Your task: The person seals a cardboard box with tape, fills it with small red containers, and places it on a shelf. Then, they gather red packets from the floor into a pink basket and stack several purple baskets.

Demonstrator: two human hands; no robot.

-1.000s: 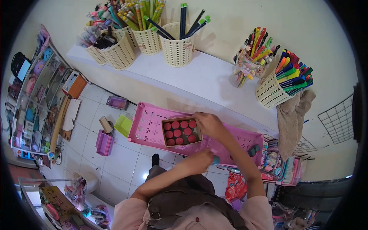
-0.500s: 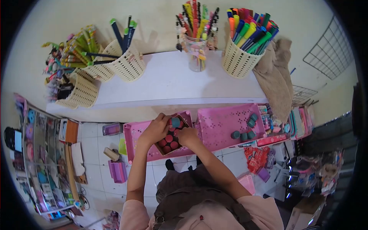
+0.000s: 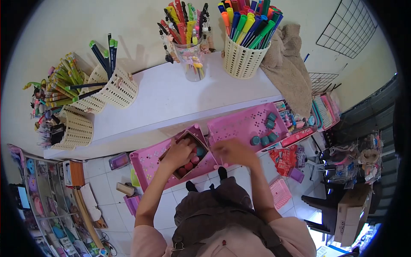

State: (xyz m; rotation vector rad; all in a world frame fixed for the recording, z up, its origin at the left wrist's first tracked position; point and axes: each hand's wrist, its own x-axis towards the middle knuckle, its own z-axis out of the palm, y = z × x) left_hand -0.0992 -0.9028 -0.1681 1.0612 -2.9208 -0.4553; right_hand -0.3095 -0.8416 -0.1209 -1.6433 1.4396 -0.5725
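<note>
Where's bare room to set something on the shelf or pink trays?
Free: white shelf between the dark-pencil basket and clear cup; right pink tray, far side, left of the teal pieces. Crowded: shelf's left end, cardboard box under left hand.

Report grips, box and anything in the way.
Left grip in box, over red tubs. Right grip beside box, blurred, hold unclear. Left grip hides part of box.

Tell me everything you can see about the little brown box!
The little brown box looks like cardboard. It is open at the top, with thin, straight walls, and sits turned at a slant over the pink tray on the picture's left. Inside are round red pieces and at least one teal piece. The left hand reaches into it, covering part of the inside, so I can't count everything in there.
</note>
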